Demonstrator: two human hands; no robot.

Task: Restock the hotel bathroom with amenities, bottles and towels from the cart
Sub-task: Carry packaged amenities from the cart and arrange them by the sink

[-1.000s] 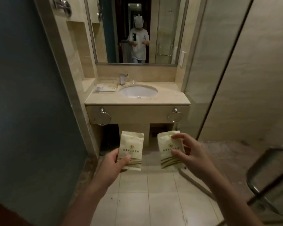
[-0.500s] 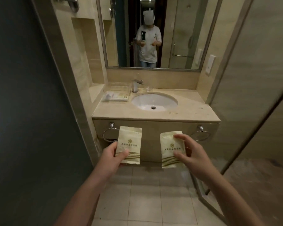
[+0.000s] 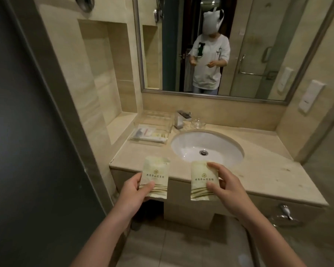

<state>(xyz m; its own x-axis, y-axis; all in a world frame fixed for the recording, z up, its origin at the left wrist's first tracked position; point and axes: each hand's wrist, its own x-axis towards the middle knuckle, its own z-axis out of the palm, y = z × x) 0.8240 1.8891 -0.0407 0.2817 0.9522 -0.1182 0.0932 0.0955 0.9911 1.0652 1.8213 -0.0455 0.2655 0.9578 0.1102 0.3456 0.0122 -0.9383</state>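
Nearest to me, the left hand (image 3: 132, 191) grips the left sachet (image 3: 156, 175) at its lower left part, with the thumb on the printed face and the fingers behind it. The right hand (image 3: 226, 186) grips the right sachet (image 3: 201, 180), with the thumb low on the face and the index finger curled over the top right corner. Both cream sachets are held upright in the air, in front of the washbasin (image 3: 206, 149). One is toward its left front and the other is straight before it. They are apart and do not touch.

The beige stone counter (image 3: 268, 170) surrounds the washbasin. A towel ring (image 3: 284, 214) hangs on the counter front, below and right of the washbasin.

To the left of the washbasin and a little behind it, I see a clear tray (image 3: 141, 140) with small packed amenities. I cannot tell what each one is. The faucet (image 3: 182, 119) stands directly behind the washbasin, and a small glass dish (image 3: 198, 123) sits just beside it.

Above and behind the washbasin, the mirror (image 3: 258, 54) reflects a person in a white shirt with both hands raised.
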